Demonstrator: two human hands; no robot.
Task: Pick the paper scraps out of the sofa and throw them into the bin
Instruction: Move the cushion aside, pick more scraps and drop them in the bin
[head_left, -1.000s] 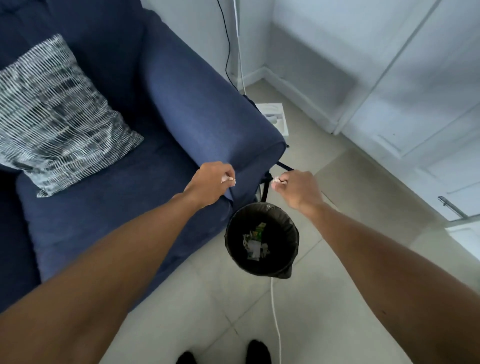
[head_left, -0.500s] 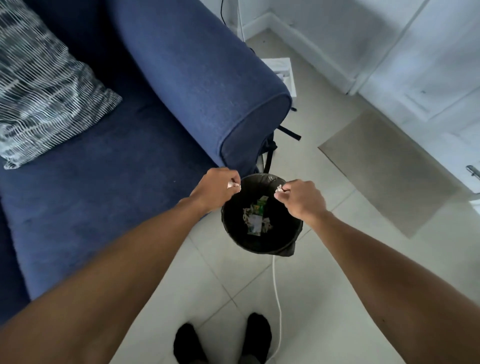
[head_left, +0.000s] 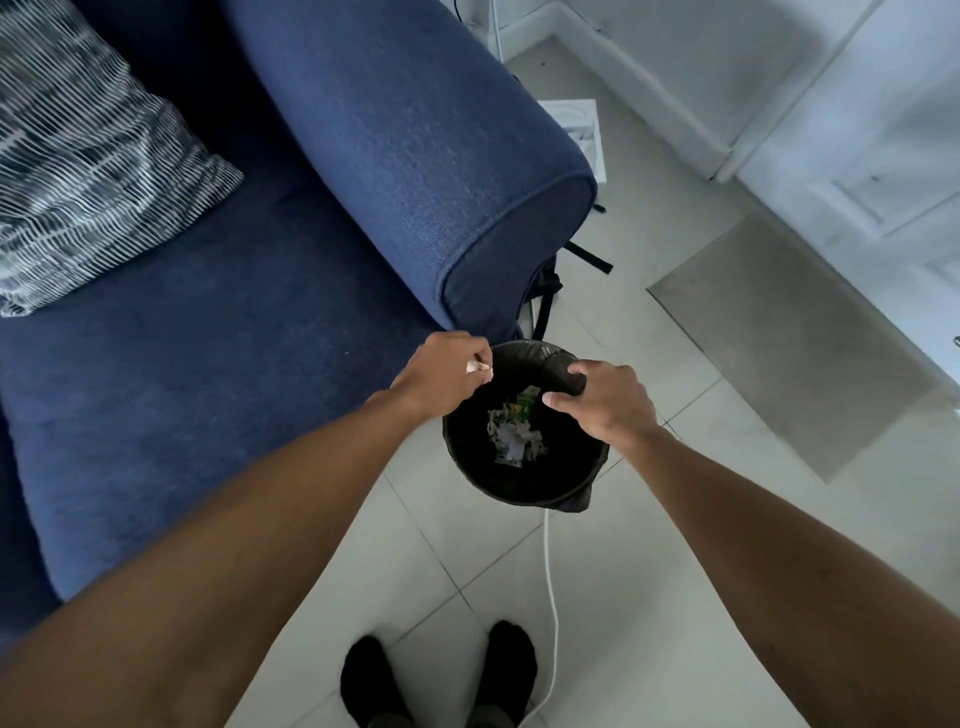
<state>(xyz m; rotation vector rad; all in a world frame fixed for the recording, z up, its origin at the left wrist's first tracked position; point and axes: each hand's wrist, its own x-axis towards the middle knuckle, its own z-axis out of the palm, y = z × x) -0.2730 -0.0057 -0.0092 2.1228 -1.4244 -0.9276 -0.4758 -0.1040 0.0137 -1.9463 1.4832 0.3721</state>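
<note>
A round black bin (head_left: 524, 491) with a dark liner stands on the floor by the front corner of the blue sofa (head_left: 218, 332). Several paper scraps (head_left: 514, 434) lie at its bottom. My left hand (head_left: 441, 376) hovers at the bin's left rim, fingers pinched on a small white paper scrap (head_left: 477, 367). My right hand (head_left: 605, 400) hangs over the bin's right side with thumb and fingers spread; nothing shows in it.
A striped black-and-white cushion (head_left: 88, 171) lies on the sofa seat. A white cable (head_left: 551, 597) runs across the tiled floor past my two feet (head_left: 436, 675). A grey mat (head_left: 795, 338) lies to the right, white doors behind. A black strap (head_left: 587, 257) sticks out beside the armrest.
The view has dropped closer over the bin. My right hand has opened over the bin, and the scrap it pinched is gone from it. My left hand still pinches its scrap.
</note>
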